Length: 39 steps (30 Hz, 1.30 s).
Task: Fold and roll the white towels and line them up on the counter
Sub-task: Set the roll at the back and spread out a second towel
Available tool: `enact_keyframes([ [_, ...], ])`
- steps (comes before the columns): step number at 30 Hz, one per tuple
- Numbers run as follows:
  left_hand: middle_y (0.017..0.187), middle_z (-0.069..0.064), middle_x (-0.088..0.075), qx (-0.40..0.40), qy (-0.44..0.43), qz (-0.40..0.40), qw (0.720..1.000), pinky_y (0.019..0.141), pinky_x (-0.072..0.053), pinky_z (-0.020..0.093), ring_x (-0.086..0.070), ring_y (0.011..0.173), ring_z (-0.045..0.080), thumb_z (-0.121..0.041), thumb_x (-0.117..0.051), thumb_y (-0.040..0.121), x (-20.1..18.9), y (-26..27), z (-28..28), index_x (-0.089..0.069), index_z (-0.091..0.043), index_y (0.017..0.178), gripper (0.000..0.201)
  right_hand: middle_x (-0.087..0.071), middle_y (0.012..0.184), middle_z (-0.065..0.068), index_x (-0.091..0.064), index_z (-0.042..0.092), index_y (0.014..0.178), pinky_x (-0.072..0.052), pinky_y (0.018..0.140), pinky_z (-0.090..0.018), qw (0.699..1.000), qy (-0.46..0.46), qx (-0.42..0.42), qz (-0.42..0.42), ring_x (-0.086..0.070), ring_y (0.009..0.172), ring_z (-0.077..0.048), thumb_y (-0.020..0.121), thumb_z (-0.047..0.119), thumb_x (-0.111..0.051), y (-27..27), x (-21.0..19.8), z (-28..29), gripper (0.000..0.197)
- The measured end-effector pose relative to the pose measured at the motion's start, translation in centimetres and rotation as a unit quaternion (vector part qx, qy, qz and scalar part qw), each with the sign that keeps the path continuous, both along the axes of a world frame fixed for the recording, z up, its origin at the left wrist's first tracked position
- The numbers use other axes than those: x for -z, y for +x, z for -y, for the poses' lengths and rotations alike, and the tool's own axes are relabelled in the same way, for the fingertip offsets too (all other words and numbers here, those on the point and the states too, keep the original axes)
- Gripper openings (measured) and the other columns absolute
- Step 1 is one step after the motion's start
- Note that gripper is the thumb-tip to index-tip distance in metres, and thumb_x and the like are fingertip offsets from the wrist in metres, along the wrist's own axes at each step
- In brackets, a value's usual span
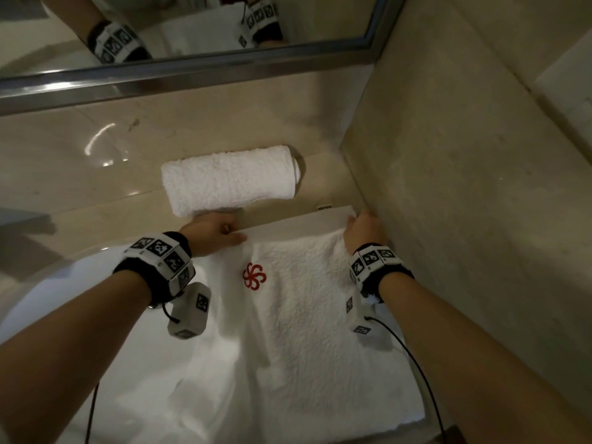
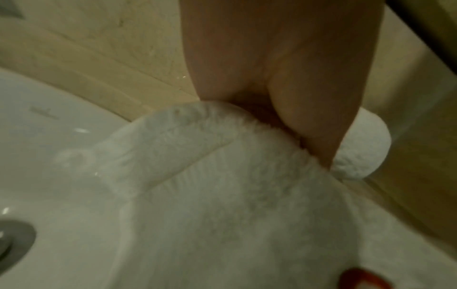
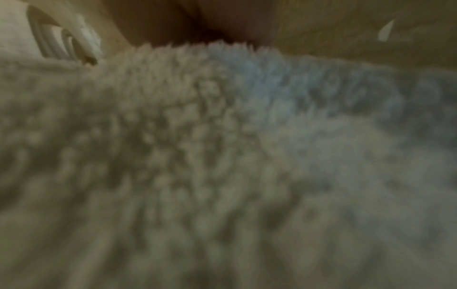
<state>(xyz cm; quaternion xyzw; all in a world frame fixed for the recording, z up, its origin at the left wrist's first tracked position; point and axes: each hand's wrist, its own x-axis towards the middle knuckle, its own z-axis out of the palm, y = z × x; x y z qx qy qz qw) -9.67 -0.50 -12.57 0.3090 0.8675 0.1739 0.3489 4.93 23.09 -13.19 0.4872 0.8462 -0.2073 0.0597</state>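
The flat white terry towel with a red emblem [image 1: 307,315] runs off the head view's bottom edge; the right wrist view blurs it. The right hand's [image 1: 363,232] fingertips are hidden.

rolled towel [image 1: 229,181] on counter [image 1: 80,161] | flat towel [image 1: 307,302] beside it, seemingly folded
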Motion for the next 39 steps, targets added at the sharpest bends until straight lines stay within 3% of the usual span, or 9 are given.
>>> enact_keyframes([
  [4,0.075,0.003,-0.051,-0.036,0.078,0.022,0.996,0.061,-0.035,0.023,-0.047,0.071,0.018,-0.028,-0.062,0.088,-0.2,0.3,0.3,-0.058,-0.006,0.078,0.025,-0.053,0.13,-0.022,-0.037,-0.004,0.133,-0.045,0.092,-0.037,0.999,0.019,-0.029,0.001,-0.054,0.116,-0.033,0.099,0.02,-0.04,-0.4,-0.2,0.2,0.041],
  [10,0.06,-0.005,-0.041,-0.084,0.149,0.022,0.985,0.053,-0.029,0.016,-0.04,0.053,0.006,-0.031,-0.071,0.073,-0.5,0.6,1.4,-0.044,-0.028,0.053,0.034,-0.058,0.124,-0.019,-0.052,-0.003,0.12,-0.045,0.089,-0.035,0.997,-0.072,-0.008,-0.003,-0.057,0.11,-0.033,0.097,0.025,-0.044,-0.5,-0.6,0.2,0.037],
  [13,0.059,-0.003,-0.041,-0.07,0.142,0.016,0.987,0.052,-0.029,0.015,-0.041,0.053,0.006,-0.014,-0.073,0.078,-0.7,0.8,1.9,-0.042,-0.02,0.057,0.038,-0.056,0.122,-0.015,-0.054,0.003,0.113,-0.042,0.085,-0.035,0.996,-0.051,-0.055,-0.041,-0.054,0.108,-0.032,0.098,0.024,-0.042,-0.1,-1.5,0.4,0.029],
  [16,0.064,-0.006,-0.047,-0.066,0.136,-0.001,0.988,0.054,-0.032,0.015,-0.046,0.057,0.0,-0.011,-0.074,0.077,-1.4,0.8,3.0,-0.05,-0.032,0.055,0.038,-0.058,0.11,-0.017,-0.055,0.002,0.105,-0.036,0.073,-0.029,0.989,-0.03,-0.066,-0.129,-0.054,0.095,-0.029,0.099,0.021,-0.037,-0.1,-3.1,0.9,0.026],
  [19,0.074,-0.004,-0.053,-0.089,0.133,-0.019,0.987,0.061,-0.036,0.011,-0.049,0.069,0.013,-0.01,-0.07,0.08,-2.5,1.4,4.0,-0.05,-0.037,0.062,0.038,-0.061,0.108,-0.017,-0.055,0.004,0.108,-0.035,0.07,-0.029,0.983,-0.028,-0.037,-0.179,-0.054,0.087,-0.027,0.1,0.02,-0.036,-0.5,-5.3,1.6,0.027],
  [26,0.077,-0.002,-0.054,-0.026,0.131,-0.077,0.988,0.067,-0.032,0.024,-0.048,0.078,0.019,-0.015,-0.058,0.09,-7.2,3.3,4.7,-0.062,-0.016,0.092,0.006,-0.056,0.117,-0.017,-0.051,0.0,0.112,-0.029,0.071,-0.025,0.96,-0.042,0.003,-0.278,-0.054,0.101,-0.03,0.1,0.016,-0.033,-1.3,-10.5,3.4,0.027],
  [28,0.082,0.006,-0.059,0.001,0.127,-0.107,0.986,0.069,-0.034,0.026,-0.047,0.077,0.017,-0.028,-0.05,0.086,-8.6,3.9,5.2,-0.069,-0.01,0.101,0.03,-0.058,0.114,-0.02,-0.052,-0.002,0.108,-0.028,0.07,-0.025,0.948,-0.044,0.009,-0.315,-0.055,0.101,-0.032,0.1,0.016,-0.034,-1.1,-11.8,3.8,0.027],
  [32,0.092,0.009,-0.065,-0.069,0.154,-0.177,0.97,0.081,-0.044,0.032,-0.05,0.082,0.018,-0.021,-0.06,0.089,-12.1,4.5,6.2,-0.068,-0.005,0.098,0.02,-0.058,0.111,-0.021,-0.051,-0.001,0.106,-0.035,0.074,-0.034,0.933,-0.033,-0.018,-0.357,-0.055,0.099,-0.033,0.1,0.016,-0.034,-0.6,-15.5,4.4,0.025],
  [39,0.088,0.004,-0.062,-0.142,0.244,-0.206,0.937,0.076,-0.044,0.03,-0.057,0.079,0.022,-0.018,-0.06,0.089,-18.9,5.8,6.7,-0.055,-0.018,0.078,0.012,-0.054,0.112,-0.024,-0.049,-0.006,0.113,-0.026,0.068,-0.023,0.899,0.034,-0.042,-0.434,-0.053,0.099,-0.036,0.1,0.011,-0.032,0.6,-21.2,4.8,0.027],
])
